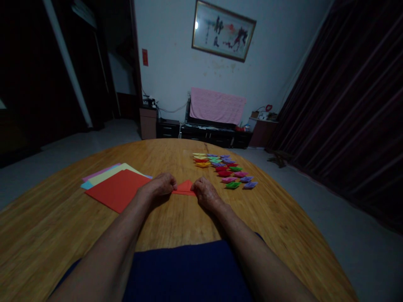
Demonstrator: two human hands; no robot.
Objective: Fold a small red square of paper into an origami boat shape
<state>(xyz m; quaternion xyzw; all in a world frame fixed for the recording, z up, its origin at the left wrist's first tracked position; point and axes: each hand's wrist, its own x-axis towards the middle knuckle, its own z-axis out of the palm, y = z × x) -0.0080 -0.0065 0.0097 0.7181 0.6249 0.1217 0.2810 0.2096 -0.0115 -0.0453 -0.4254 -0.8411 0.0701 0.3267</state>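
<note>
A folded piece of red-orange paper [184,188] lies on the wooden table between my hands, with a peaked middle and a flat strip along its near edge. My left hand [163,183] pinches its left end. At the right end, the fingers of my right hand [205,192] are closed on the same paper. Both ends of the paper are partly hidden by my fingers. To the left, near my left forearm, is a stack of coloured sheets [118,189] with a red-orange one on top. Several small folded paper boats [225,173] stand in rows beyond my right hand.
The round wooden table [176,226] curves away on all sides. Past its far edge stand a low black cabinet [204,133] and a screen draped with a pink cloth [217,105]. A dark curtain [340,109] hangs at the right.
</note>
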